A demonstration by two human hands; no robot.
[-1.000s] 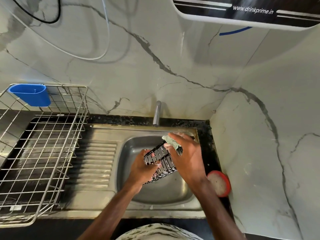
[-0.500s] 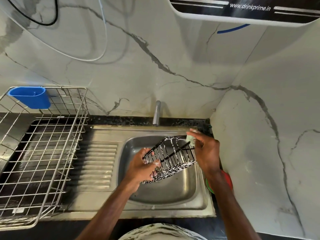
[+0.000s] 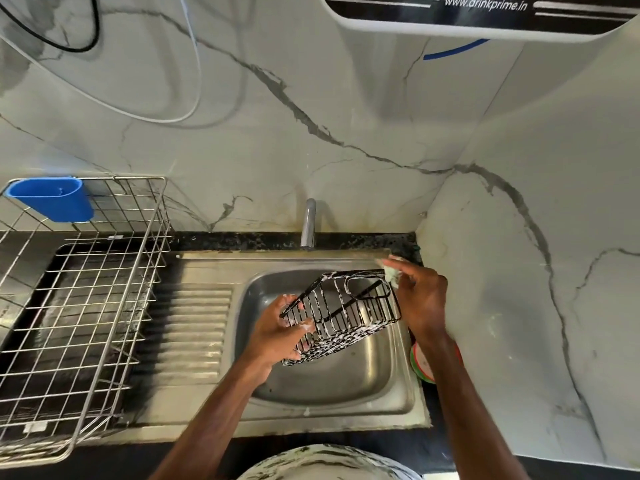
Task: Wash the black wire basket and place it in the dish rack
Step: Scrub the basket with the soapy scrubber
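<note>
Black wire basket [image 3: 341,317] foamy all over, held tilted above sink [image 3: 332,386]. Left hand [image 3: 277,336] grips its left end; right hand [image 3: 420,299] pinches pale scrub pad [image 3: 391,273] against right corner. Soaping looks well along; rinse, then move to dish rack [image 3: 83,308] left of sink, not yet done.

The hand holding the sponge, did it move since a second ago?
Yes. The right hand with the sponge slid right, away from the tap, from over the black wire basket to the back-right corner of the sink.
</note>
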